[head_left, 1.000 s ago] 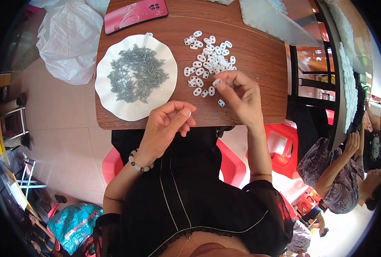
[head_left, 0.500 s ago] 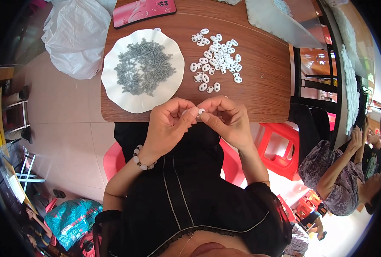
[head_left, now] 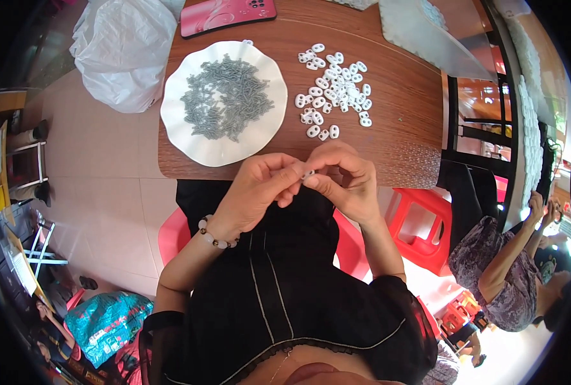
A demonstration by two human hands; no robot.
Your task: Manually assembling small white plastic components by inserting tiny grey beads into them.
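Observation:
My two hands meet just past the near edge of the table. In the right hand (head_left: 348, 187), thumb and forefinger pinch a small white oval plastic piece (head_left: 308, 174) with holes. My left hand (head_left: 255, 192) is closed, its thumb and forefinger pressed together against that piece; whatever else sits in its fingers is hidden. Beyond the right hand lies a loose pile of similar white two-holed pieces (head_left: 342, 86). To the left, a white wavy-rimmed plate (head_left: 178, 138) holds a heap of small grey rod-like parts (head_left: 231, 96), too fine to name.
A pink phone (head_left: 224, 16) lies at the table's far left, near a white plastic bag (head_left: 122, 58). A clear-sided container (head_left: 420, 38) occupies the far right corner. Red stools (head_left: 420, 224) stand under the right side. Another person (head_left: 500, 276) works at the right.
The table and its things have shifted slightly right and up in view. My hands stay together, with the white piece now tilted differently and more covered by the fingers.

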